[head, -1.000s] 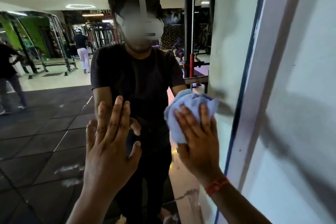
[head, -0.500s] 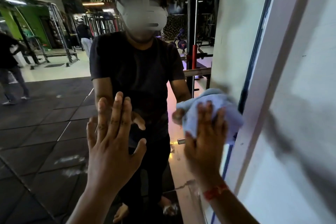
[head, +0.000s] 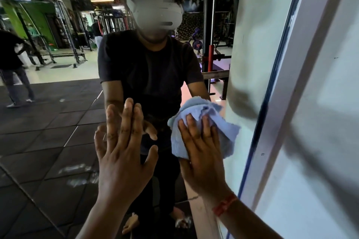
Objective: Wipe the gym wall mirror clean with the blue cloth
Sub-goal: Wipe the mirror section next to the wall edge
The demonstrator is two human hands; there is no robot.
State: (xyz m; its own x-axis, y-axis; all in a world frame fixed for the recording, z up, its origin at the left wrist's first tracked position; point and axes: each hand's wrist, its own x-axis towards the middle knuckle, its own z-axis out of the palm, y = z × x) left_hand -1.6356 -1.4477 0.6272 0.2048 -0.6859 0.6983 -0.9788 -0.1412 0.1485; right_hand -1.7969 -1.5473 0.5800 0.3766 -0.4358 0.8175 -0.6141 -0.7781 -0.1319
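Note:
The wall mirror [head: 50,126] fills the left and middle of the head view and reflects the gym and me. My right hand [head: 202,153] lies flat with straight fingers on the crumpled blue cloth [head: 223,132], pressing it against the glass near the mirror's right edge. A red thread band sits on that wrist. My left hand [head: 122,151] is spread flat against the mirror to the left of the cloth, fingers straight and pointing up, holding nothing.
The mirror's metal frame [head: 287,103] with a blue strip runs diagonally on the right, and a white wall [head: 320,141] lies beyond it. Smears [head: 79,174] show on the glass at lower left. Gym racks and other people appear only as reflections.
My right hand slid the cloth right toward the frame, then back left and slightly lower. The left hand stayed flat on the glass. The view tilted down a little.

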